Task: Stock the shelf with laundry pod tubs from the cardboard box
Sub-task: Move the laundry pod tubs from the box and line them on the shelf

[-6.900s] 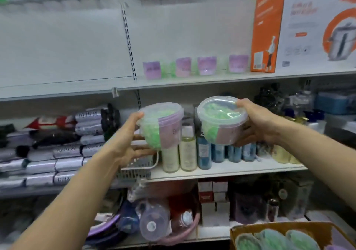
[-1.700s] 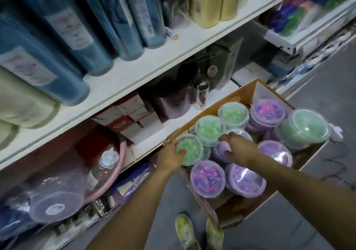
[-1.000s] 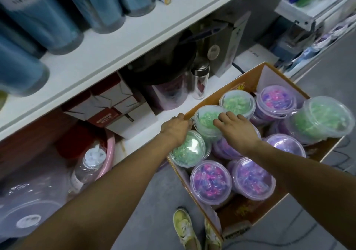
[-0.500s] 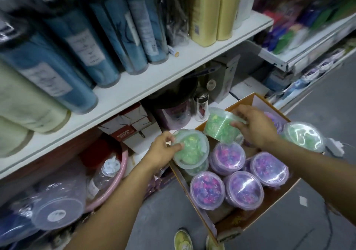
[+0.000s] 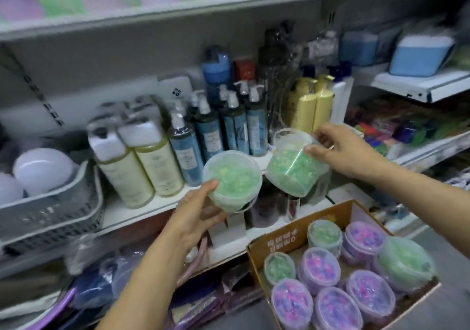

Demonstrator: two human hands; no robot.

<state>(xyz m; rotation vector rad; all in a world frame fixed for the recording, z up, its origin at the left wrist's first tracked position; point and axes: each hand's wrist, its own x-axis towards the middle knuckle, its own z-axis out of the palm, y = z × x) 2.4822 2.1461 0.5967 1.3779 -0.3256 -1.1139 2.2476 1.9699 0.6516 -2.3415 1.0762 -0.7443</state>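
Above the cardboard box [image 5: 287, 238], my left hand [image 5: 193, 217] cupped one green tub [image 5: 232, 181] from beneath, lid tipped toward me, while my right hand [image 5: 348, 151] pinched a second tub [image 5: 295, 165] by its rim, tilted leftward, both probably lifted clear for shelving.

Clear glossy plastic tubs [image 5: 232, 181], a matt brown cardboard box [image 5: 284, 239], smooth white-painted shelf [image 5: 142, 207].

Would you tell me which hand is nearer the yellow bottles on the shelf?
Right. The right hand holds a green tub just below the yellow bottles; the left hand is lower-left.
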